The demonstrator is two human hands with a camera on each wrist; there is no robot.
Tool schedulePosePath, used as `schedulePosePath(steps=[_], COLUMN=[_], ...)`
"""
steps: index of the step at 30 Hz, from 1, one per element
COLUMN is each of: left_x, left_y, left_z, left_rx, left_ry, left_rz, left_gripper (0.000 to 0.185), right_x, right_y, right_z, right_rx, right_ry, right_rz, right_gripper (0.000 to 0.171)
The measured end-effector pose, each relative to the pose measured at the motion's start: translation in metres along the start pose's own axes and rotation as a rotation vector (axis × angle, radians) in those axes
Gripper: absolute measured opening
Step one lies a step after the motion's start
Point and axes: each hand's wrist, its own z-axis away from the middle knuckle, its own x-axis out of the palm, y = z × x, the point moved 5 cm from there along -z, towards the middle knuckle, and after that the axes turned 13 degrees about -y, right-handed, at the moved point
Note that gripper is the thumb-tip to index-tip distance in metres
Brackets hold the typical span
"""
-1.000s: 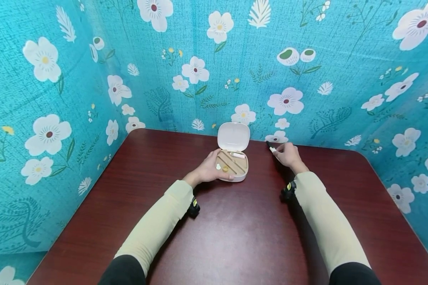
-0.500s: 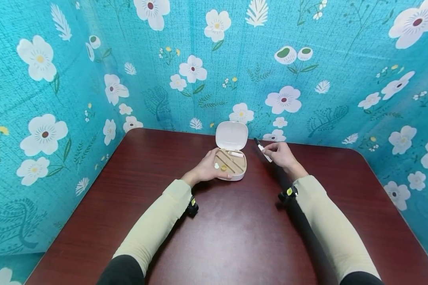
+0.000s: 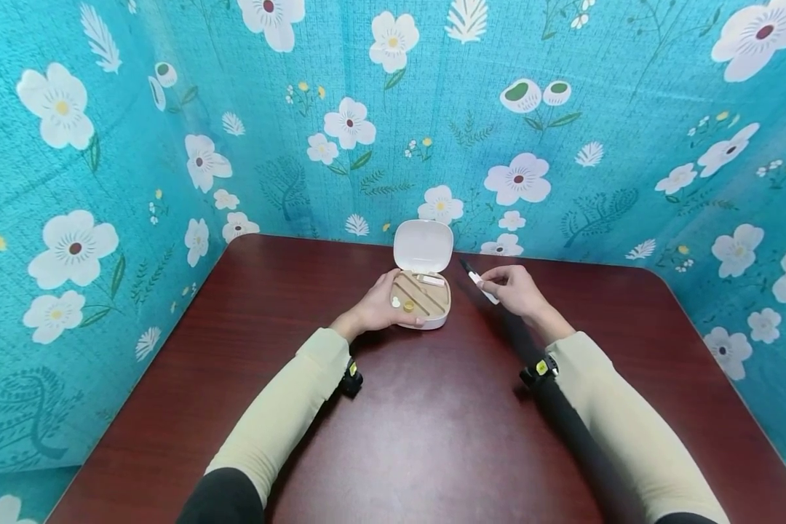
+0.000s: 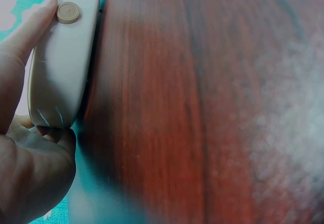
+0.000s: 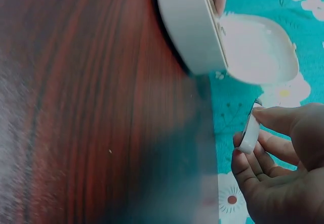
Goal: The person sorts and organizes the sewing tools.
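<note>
A white jewellery box (image 3: 436, 324) with a tan insert stands near the back edge of the table, its white lid (image 3: 423, 246) raised. My left hand (image 3: 381, 302) grips the box from its left side, thumb along the front, where a round knob (image 4: 68, 12) shows in the left wrist view. On the insert lie a gold ring-like piece (image 3: 409, 306), a small white piece (image 3: 396, 301) and a pale oblong piece (image 3: 431, 280). To the right of the box, my right hand (image 3: 516, 291) pinches a white pen-like stick (image 5: 250, 133) with a black end, held at a slant above the table.
The dark red wooden table (image 3: 393, 437) spreads out in front of the box. A turquoise flowered cloth (image 3: 340, 196) hangs directly behind the table's back edge and along the left side. A black wrist camera (image 3: 351, 380) sits beneath the left forearm.
My right hand has brought the pen-like stick leftward, closer to the box, and more of the stick shows. The left hand keeps its grip on the box. The head view has shifted slightly.
</note>
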Motion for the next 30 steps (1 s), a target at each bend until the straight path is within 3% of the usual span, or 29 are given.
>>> schedulePosePath(steps=[9, 23, 25, 30], left_x=[-0.001, 0.000, 0.000, 0.001], left_y=[0.001, 0.001, 0.001, 0.001], left_z=[0.001, 0.000, 0.000, 0.001], left_rx=[0.012, 0.004, 0.002, 0.005], left_ry=[0.001, 0.005, 0.004, 0.002], left_rz=[0.009, -0.023, -0.028, -0.025], left_gripper=[0.112, 0.113, 0.114, 0.114], right_x=[0.016, 0.055, 0.061, 0.074], right_y=[-0.023, -0.070, -0.076, -0.089], right_z=[0.007, 0.005, 0.003, -0.003], right_rx=[-0.048, -0.267, -0.284, -0.275], right_ry=[-0.055, -0.042, -0.046, -0.051], right_rz=[0.062, 0.369, 0.417, 0.505], right_gripper=[0.015, 0.007, 0.004, 0.016])
